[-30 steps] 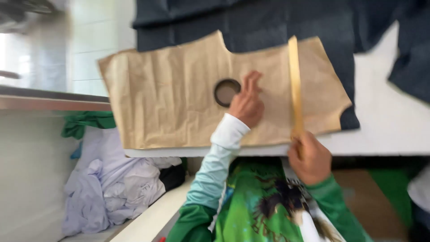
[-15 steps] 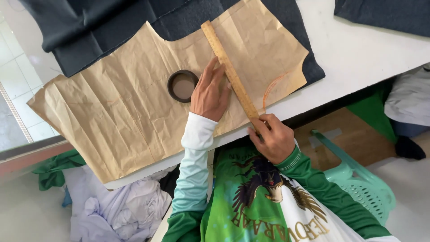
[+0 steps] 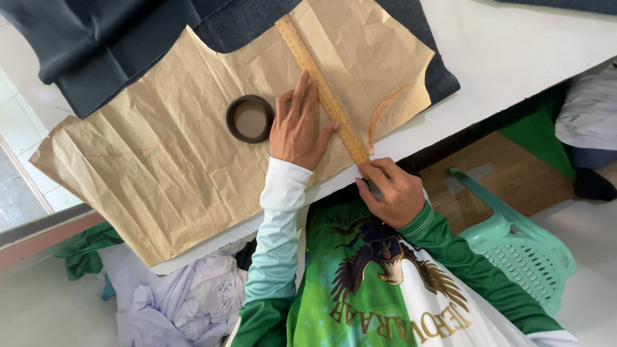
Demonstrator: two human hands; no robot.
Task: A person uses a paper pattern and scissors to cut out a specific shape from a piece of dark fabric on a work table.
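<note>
Head view: left hand (image 3: pixel 297 125) now flat beside the ruler (image 3: pixel 321 90), right hand (image 3: pixel 391 191) pinching its end.

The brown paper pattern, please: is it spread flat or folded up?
Spread flat. The brown paper pattern lies open over the dark fabric, creased but unfolded, pinned by the left hand and wooden ruler.

1 head-worn view looks steeply down from close above the white table (image 3: pixel 514 58), whose edge runs diagonally from lower left to upper right. The tabletop fills the upper half of the frame, the wearer's own torso the bottom centre.
</note>
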